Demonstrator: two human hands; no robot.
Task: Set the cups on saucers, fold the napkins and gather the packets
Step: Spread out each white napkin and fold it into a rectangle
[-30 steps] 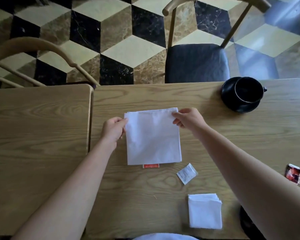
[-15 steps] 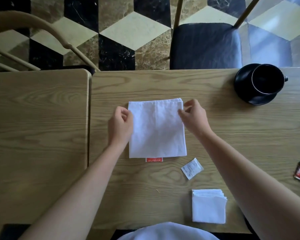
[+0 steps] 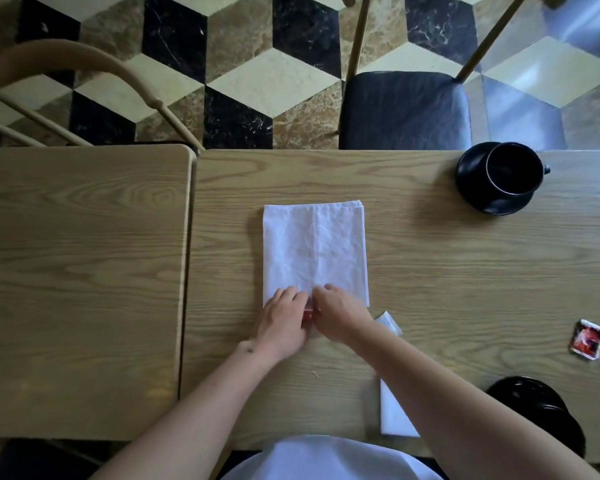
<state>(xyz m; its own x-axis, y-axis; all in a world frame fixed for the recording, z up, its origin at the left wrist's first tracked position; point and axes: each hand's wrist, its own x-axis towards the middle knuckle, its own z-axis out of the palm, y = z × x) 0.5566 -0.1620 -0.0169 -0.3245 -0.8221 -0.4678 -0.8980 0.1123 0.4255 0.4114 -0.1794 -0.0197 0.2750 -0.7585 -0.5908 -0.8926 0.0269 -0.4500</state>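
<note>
A white napkin (image 3: 314, 251) lies flat in the middle of the right-hand table (image 3: 447, 271), its layered edge on the far side. My left hand (image 3: 284, 323) and my right hand (image 3: 340, 317) meet at the middle of its near edge, fingers curled on the cloth. A red packet (image 3: 307, 311) peeks out between them. A white packet (image 3: 390, 322) lies just right of my right wrist. Another red packet (image 3: 587, 339) lies far right. A black cup (image 3: 515, 168) stands on a black saucer (image 3: 471, 188) at the far right.
A folded white napkin (image 3: 392, 417) sits near the front edge, partly under my right forearm. A dark round object (image 3: 541, 410) shows at the lower right. A second table (image 3: 84, 271) abuts on the left. Two chairs (image 3: 399, 109) stand beyond the tables.
Both hands left the napkin's far corners and came together at the middle of its near edge, over the red packet. The camera view shifted a little.
</note>
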